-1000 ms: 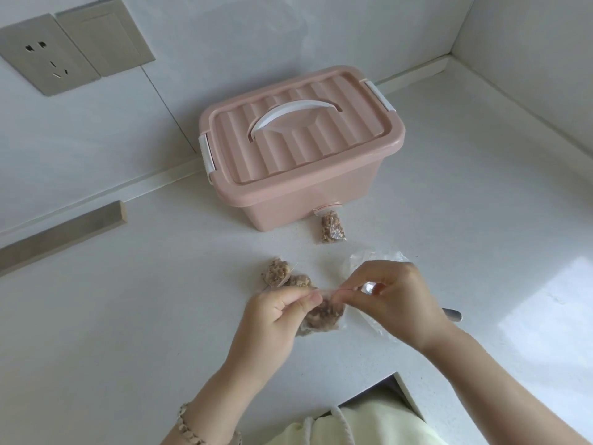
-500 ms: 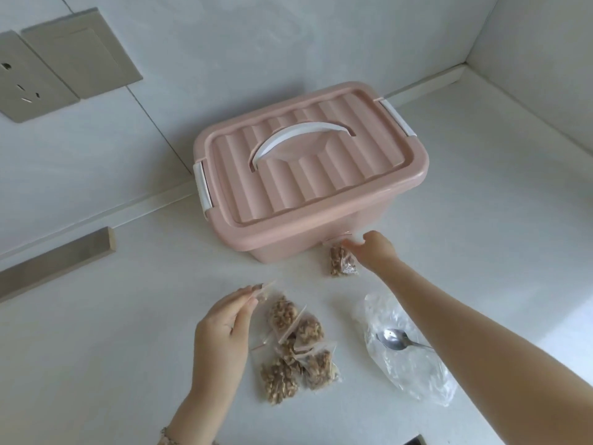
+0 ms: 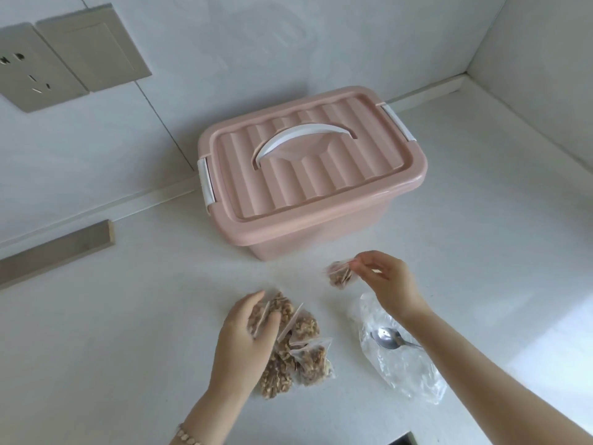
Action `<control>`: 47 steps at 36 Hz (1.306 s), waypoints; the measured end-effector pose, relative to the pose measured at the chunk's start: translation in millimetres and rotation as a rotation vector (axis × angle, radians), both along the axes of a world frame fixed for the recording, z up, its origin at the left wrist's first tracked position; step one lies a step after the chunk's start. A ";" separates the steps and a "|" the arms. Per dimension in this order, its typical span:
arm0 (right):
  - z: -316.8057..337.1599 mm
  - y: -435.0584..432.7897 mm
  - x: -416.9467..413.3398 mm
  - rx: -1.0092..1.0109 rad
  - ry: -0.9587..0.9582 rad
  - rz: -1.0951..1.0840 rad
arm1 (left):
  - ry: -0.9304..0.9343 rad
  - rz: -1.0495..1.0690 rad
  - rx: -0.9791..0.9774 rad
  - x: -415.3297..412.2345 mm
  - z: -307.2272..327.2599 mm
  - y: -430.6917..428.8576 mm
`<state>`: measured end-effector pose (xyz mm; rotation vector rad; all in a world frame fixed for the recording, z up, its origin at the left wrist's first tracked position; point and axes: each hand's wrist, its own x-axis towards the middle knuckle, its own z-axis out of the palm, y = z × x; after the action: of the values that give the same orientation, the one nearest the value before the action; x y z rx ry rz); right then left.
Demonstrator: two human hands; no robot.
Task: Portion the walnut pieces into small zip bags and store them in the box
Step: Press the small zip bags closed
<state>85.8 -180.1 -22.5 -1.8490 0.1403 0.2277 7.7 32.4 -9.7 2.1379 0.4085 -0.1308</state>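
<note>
Right hand (image 3: 388,281) pinched a blurred bag (image 3: 340,277); left hand (image 3: 247,335) hid the 9 o'clock side of the pile (image 3: 309,361), grip indeterminate.

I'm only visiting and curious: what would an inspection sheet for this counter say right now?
Surface: white counter in a wall corner.
Job's things: pink box, lid on; pile of filled zip bags; single filled bag nearer the box.
Clutter: spoon lying on a clear plastic bag.
Hands: left hand grips a bag in the pile; right hand pinches the single filled bag.
Cables: nothing seen.
Surroundings: wall socket, blank plate beside it.
</note>
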 end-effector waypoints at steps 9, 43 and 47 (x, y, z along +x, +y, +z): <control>67.1 17.3 -92.1 0.315 -0.086 -0.069 | -0.040 -0.162 -0.685 -15.5 53.1 -49.2; 114.1 5.9 -160.5 0.319 0.032 -0.163 | -0.042 -0.057 -0.732 -77.5 94.8 -62.3; 115.8 6.7 -162.9 0.246 0.008 -0.134 | -0.088 -0.110 -0.767 -79.7 98.1 -65.4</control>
<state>-77.0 -173.3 93.2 -1.5873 0.2304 0.1521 -72.0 -33.0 88.4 1.4001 0.1472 -0.2158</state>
